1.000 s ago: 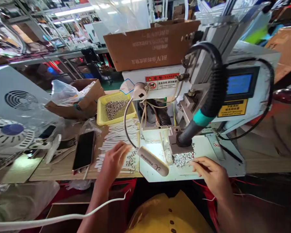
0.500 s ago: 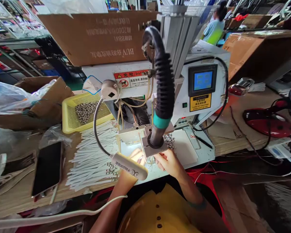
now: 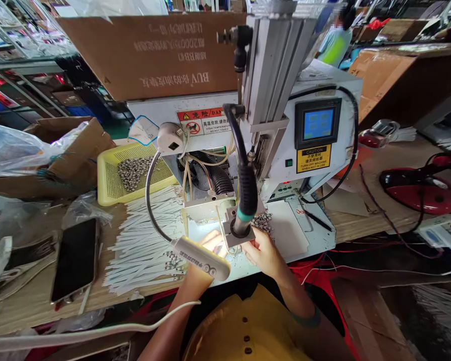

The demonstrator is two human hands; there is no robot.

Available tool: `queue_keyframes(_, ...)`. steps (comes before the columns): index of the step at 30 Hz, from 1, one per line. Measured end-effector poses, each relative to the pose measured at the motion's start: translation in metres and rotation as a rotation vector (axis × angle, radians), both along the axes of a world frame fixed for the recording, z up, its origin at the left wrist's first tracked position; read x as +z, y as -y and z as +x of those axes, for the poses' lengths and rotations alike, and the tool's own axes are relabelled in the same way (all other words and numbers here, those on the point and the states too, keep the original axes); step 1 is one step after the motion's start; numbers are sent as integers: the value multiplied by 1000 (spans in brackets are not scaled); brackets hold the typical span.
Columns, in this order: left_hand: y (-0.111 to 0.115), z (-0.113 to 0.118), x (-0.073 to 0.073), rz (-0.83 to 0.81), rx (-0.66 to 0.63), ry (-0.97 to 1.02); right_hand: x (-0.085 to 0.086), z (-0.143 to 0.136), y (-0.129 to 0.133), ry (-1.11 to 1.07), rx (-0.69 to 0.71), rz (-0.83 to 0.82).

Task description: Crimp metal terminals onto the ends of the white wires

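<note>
On the workbench (image 3: 26, 308), white strips (image 3: 145, 240).

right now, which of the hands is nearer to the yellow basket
Left. The left hand is in front and right of the yellow basket; the right hand lies farther right.

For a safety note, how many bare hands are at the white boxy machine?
2: the left hand, partly behind the white elongated lamp, and the right hand, by the right end of the grey metal block. Any hidden fingers don't change that; no further hand shows.
</note>
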State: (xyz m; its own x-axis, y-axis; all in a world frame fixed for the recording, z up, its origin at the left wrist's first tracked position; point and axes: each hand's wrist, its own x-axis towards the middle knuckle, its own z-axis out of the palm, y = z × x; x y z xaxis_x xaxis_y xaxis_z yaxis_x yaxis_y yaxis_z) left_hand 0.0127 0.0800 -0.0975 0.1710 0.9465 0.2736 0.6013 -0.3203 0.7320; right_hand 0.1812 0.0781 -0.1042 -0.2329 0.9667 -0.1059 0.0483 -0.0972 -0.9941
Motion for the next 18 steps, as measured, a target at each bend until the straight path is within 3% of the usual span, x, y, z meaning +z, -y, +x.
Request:
queue_keyframes(6, 0, -1, 0, -60, -64, 42, 1, 0, 0, 7, -7, -7)
queue_keyframes(13, -1, -1, 3, -134, -11, 34, -1, 0, 1, 14, -2, 0)
queue_keyframes(18, -4, 3, 8, -80, -63, -24, 5, -1, 2, 55, -20, 10)
